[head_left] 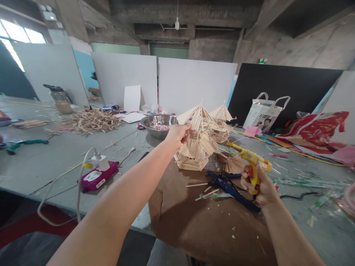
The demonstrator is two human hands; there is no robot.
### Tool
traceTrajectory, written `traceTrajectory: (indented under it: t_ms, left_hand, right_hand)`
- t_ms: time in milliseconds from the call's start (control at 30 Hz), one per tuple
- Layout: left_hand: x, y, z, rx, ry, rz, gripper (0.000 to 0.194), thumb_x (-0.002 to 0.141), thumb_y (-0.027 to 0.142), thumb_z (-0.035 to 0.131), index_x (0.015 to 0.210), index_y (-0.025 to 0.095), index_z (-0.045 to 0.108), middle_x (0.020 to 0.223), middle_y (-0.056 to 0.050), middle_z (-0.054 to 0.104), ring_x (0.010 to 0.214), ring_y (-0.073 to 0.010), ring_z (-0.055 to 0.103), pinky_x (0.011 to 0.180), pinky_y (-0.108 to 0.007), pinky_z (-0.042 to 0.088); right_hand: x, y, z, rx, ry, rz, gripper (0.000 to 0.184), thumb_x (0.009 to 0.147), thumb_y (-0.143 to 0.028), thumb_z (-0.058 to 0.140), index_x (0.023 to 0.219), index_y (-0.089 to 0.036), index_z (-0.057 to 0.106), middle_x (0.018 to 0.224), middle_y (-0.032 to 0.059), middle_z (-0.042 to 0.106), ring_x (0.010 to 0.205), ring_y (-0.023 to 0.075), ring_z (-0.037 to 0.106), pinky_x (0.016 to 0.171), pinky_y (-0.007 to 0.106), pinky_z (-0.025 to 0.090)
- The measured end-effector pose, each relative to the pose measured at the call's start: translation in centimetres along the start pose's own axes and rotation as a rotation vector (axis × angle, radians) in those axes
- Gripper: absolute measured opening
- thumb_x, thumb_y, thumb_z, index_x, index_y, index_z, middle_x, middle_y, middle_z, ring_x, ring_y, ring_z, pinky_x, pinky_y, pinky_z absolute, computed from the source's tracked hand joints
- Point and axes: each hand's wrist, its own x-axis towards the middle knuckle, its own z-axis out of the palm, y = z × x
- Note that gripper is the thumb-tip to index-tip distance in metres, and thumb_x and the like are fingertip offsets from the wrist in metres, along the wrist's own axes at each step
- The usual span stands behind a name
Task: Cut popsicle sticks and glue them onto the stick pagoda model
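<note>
Reading the grey bench (63,153) from its left side: a loose heap of short pale wooden sticks (95,122) lies toward the far edge; a magenta power strip with white sockets (95,179) sits near the close edge. Next, a round stainless-steel bowl (152,127) stands behind the left forearm.

Left hand (176,136): extended, fingers curled at the left side of the pointed-roof tower model of pale wooden sticks (194,149), touching it just below the roof slope. Whether the fingertips pinch a stick or merely steady the model cannot be told. Model upright, long axis vertical, at the far edge of the brown sheet-like board (177,214); a second pale stick model with a pointed roof (220,136) stands just behind, to its right.

On the board, right of centre: blue-handled pliers (235,194), lying obliquely among loose sticks.

Right hand (264,189): wrapped around the grip of a yellow glue gun with an orange trigger (253,159); trigger pressure not discernible. Nozzle directed leftward and away from the wearer, toward the models, apart from the nearer one. Left hand is clearly the closer to that model.
</note>
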Motion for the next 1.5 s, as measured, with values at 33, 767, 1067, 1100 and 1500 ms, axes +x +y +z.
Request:
traceTrajectory:
  t_ms: [33,767,1067,1100,1500]
  left_hand:
    - [0.09,-0.01,-0.03,-0.006,-0.003,-0.006,0.016,0.066,0.023,0.057,0.076,0.011,0.055,0.047,-0.001,0.058,0.025,-0.0025,0.03,0.031,-0.018,0.016]
    - [0.47,0.06,-0.21,-0.038,-0.034,-0.059,0.017,0.067,0.022,0.055,0.079,0.009,0.055,0.05,-0.003,0.06,0.025,-0.0032,0.033,0.031,-0.019,0.017]
    - [0.56,0.03,-0.22,-0.034,-0.018,-0.055,0.016,0.065,0.023,0.058,0.075,0.01,0.057,0.048,-0.002,0.059,0.025,-0.0031,0.033,0.03,-0.018,0.017]
    - [0.54,0.03,-0.21,-0.036,-0.016,-0.055,0.016,0.065,0.023,0.058,0.075,0.011,0.057,0.048,-0.002,0.059,0.025,-0.003,0.033,0.03,-0.018,0.017]
    - [-0.01,-0.65,-0.78,-0.064,-0.06,-0.104,0.027,0.066,0.036,0.05,0.072,0.011,0.057,0.055,-0.006,0.061,0.027,-0.0046,0.037,0.03,-0.019,0.02]
  right_hand:
    - [0.0,-0.01,0.01,0.0,0.004,0.0,0.033,0.058,-0.049,0.057,0.062,-0.017,0.052,0.052,-0.0033,0.052,0.026,0.0019,0.033,0.033,0.019,0.034]
    - [0.06,0.11,-0.18,0.013,-0.036,0.0,0.031,0.062,-0.048,0.055,0.064,-0.017,0.053,0.055,-0.003,0.053,0.028,0.0016,0.035,0.034,0.019,0.035]
    - [-0.07,-0.09,0.24,-0.002,-0.013,-0.008,0.032,0.06,-0.048,0.056,0.062,-0.017,0.052,0.052,-0.0031,0.052,0.027,0.0021,0.034,0.033,0.02,0.034]
    - [-0.07,-0.12,0.27,-0.004,-0.007,-0.008,0.032,0.059,-0.048,0.057,0.062,-0.017,0.052,0.052,-0.0031,0.052,0.027,0.0022,0.034,0.033,0.02,0.034]
    - [0.43,-0.11,-0.4,-0.018,0.033,-0.082,0.031,0.061,-0.047,0.056,0.07,-0.018,0.052,0.06,-0.0027,0.056,0.028,0.003,0.036,0.033,0.021,0.035]
